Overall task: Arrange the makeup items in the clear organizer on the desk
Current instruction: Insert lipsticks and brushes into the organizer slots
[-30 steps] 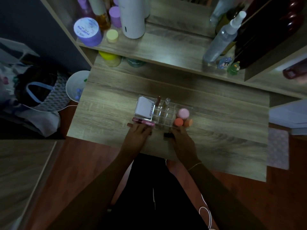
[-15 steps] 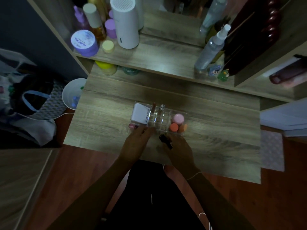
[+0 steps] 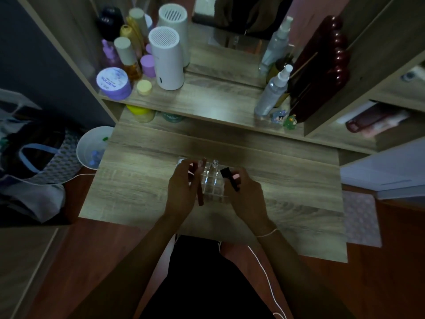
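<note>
The clear organizer stands on the wooden desk between my hands. My left hand is at its left side, closed on a long dark red tube that points down toward me. My right hand is at the organizer's right side, gripping a short black makeup tube held tilted over the compartments. A small clear bottle and a reddish stick stand in the organizer's back slots. My hands hide the white box and the sponges.
A shelf behind the desk carries a white cylinder, a purple jar, spray bottles and small figurines. A white bin and a bag sit on the floor at left.
Both hands rose from the desk's front edge up to the organizer. My left hand picked up the dark red tube; my right hand lifted the black tube over the compartments.
</note>
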Motion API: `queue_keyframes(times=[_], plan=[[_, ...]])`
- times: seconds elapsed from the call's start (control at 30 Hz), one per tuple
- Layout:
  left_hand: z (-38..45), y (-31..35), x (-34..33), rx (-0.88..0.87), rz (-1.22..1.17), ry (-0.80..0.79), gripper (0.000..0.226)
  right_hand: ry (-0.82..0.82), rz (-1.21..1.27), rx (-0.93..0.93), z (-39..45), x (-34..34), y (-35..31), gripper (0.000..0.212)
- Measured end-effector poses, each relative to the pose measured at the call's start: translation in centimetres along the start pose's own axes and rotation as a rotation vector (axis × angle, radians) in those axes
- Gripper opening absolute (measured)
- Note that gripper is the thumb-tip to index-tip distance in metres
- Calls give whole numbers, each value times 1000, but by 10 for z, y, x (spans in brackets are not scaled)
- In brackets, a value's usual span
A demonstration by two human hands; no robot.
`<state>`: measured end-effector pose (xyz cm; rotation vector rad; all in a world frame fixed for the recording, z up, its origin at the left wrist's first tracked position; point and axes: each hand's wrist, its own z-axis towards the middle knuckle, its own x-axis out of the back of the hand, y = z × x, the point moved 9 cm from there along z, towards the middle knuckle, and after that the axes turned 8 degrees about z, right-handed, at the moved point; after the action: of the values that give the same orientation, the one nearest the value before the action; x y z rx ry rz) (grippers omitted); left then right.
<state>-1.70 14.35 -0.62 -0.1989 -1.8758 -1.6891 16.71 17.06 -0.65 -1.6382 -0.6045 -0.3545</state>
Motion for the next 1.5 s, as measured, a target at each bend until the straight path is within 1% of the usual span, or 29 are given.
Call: queue_keyframes(times=[0.07,0.13,0.3,0.37,0.43,0.47,0.57,0.67,0.77,0.87,0.93,1.0,1.1,1.17,1.27,1.5], plan=[[2,-5,5,44,-4,52,7,10,-30,-21,10,6,3,18],[3,-12,5,99,-19,52,5,11,-52,-40,20,8,6,17],[6,-33,-10,283,-191,-65,18,-11,-189,4,42,5,12,19],[5,-42,-21,367,-333,-145,18,-19,-207,6,46,1,15,18],[1,-49,-28,447,-461,-214,26,-31,-230,6,50,-3,17,16],[-1,-51,-30,461,-486,-239,29,-41,-244,10,52,-5,18,16],[-5,-54,-31,437,-458,-278,37,-78,-262,0,57,-11,20,18],[-7,-59,-30,442,-451,-255,33,-110,-293,-1,62,-17,21,18],[-6,-52,-27,342,-377,-216,23,-124,-324,8,66,-22,18,17],[-4,-48,-24,273,-195,-191,6,-162,-368,10,70,-30,16,19],[0,-44,-23,204,-69,-158,13,-177,-407,14,71,-35,16,18],[3,-42,-22,166,-20,-128,14,-185,-436,18,72,-38,17,20],[6,-41,-24,117,99,-141,18,-179,-452,21,74,-39,19,21],[8,-40,-26,121,124,-149,14,-176,-452,28,74,-40,20,24],[13,-40,-27,142,175,-152,24,-173,-432,31,73,-40,22,28],[21,-50,-35,71,444,-170,11,-192,-399,15,72,-45,27,27]])
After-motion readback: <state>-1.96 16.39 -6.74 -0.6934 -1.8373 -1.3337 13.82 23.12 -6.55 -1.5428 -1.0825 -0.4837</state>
